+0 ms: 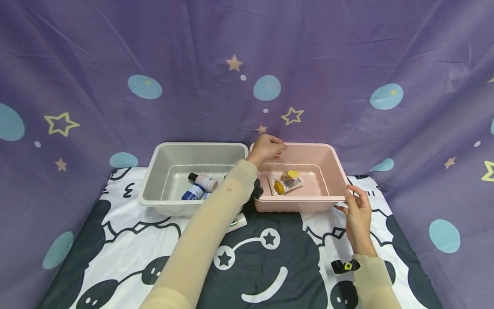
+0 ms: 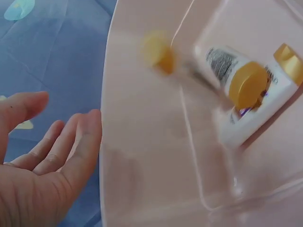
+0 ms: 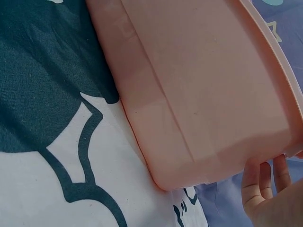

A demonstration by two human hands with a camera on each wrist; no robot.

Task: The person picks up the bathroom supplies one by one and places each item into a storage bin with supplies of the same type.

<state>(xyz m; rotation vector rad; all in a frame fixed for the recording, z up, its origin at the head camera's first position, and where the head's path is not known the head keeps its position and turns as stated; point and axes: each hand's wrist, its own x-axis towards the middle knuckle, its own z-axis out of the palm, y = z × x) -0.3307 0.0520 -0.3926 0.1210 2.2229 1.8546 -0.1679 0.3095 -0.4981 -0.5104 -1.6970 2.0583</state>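
Note:
A pink bin [image 1: 332, 171] stands on the patterned cloth, to the right of a grey bin [image 1: 154, 171]. Inside the pink bin lie white tubes with yellow caps [image 1: 287, 184], seen close up as tubes [image 2: 246, 90] in the left wrist view. My left hand [image 1: 266, 148] hovers over the pink bin's back left corner. Its relaxed fingers [image 2: 75, 142] hold nothing beside the bin wall [image 2: 142, 142]. My right hand [image 1: 356, 206] holds the bin's front right corner, with fingers [image 3: 265, 182] under the rim of the bin [image 3: 199, 94].
The grey bin holds a blue bottle [image 1: 194, 191] and a white bottle with a black cap [image 1: 204, 181]. A small white item [image 1: 237, 222] lies on the cloth under my left forearm. A purple star-print curtain [image 1: 247, 64] hangs close behind both bins.

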